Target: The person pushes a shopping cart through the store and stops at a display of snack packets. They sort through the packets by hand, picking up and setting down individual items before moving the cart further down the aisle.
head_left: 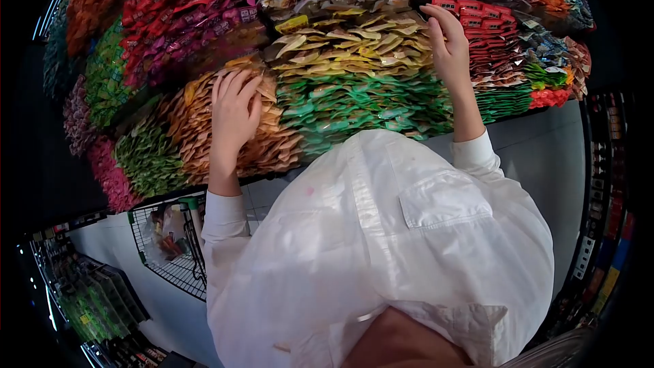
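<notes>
My left hand (235,109) rests on the orange-brown packets (197,119), its fingers slightly bent and apart, with nothing visibly held. Farther right, my right hand (449,44) is over the border between the yellow packets (361,48) and the red packets (484,34). Its thumb and index finger are apart and no packet shows between them. Green packets (361,105) lie in rows between my two forearms, nearer to my body. Whether the right fingertips touch a packet is hard to tell.
More packets in red and purple (177,13) fill the display's back left, with bright green ones (109,71) beside them. A wire shopping cart (167,269) with a bag inside stands at lower left. Stocked shelves (603,211) line the right edge.
</notes>
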`<state>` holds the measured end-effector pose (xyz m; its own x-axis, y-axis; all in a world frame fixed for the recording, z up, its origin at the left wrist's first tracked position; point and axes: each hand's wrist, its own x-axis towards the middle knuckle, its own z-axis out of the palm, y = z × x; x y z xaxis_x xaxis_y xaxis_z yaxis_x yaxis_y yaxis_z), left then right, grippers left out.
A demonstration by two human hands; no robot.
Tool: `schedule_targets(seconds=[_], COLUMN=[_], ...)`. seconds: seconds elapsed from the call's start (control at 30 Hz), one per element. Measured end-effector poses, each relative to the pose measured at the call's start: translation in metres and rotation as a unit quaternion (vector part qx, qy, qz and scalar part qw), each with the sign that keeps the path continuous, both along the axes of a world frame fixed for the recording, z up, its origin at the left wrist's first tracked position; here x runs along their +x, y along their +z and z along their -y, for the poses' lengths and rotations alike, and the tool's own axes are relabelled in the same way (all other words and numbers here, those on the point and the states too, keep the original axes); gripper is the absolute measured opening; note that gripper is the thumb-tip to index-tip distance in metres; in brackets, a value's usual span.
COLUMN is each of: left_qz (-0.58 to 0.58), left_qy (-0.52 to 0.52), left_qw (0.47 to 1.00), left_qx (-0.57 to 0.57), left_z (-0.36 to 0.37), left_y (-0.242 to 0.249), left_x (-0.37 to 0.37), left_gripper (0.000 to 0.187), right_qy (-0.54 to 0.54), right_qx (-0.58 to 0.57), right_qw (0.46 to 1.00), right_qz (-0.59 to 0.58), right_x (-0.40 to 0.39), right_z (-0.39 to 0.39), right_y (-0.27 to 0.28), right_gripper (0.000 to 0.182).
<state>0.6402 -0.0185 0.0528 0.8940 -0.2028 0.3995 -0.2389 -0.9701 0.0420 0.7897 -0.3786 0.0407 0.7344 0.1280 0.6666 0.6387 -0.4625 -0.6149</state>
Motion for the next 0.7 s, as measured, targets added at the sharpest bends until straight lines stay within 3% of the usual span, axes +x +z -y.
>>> schedule_targets(seconds=[0.3,0.53,0.6,0.7], left_qz=[-0.057,-0.021,-0.034,0.007], left_qy=[-0.002,0.044,0.103,0.122], left_qw=[0.998,0.988,0.960,0.955], left_qx=[-0.002,-0.147,-0.259,-0.272], left_z=[0.004,-0.017,-0.015,-0.024], left_y=[0.022,0.038,0.042,0.037], left_x=[0.013,0.027,0.030,0.036], left_gripper=[0.015,0.017,0.018,0.020], right_qy=[0.010,0.008,0.009,0.004], right_qx=[-0.002,0.032,0.023,0.012], right_qw=[0.999,0.999,0.999,1.000], right_qz=[-0.034,-0.041,-0.036,-0.026], right_x=[-0.006,-0.001,-0.001,0.001], right_z=[0.001,-0.002,-0.005,-0.006], right_y=[-0.008,-0.008,-0.008,-0.007], right_gripper=[0.026,0.025,0.024,0.024])
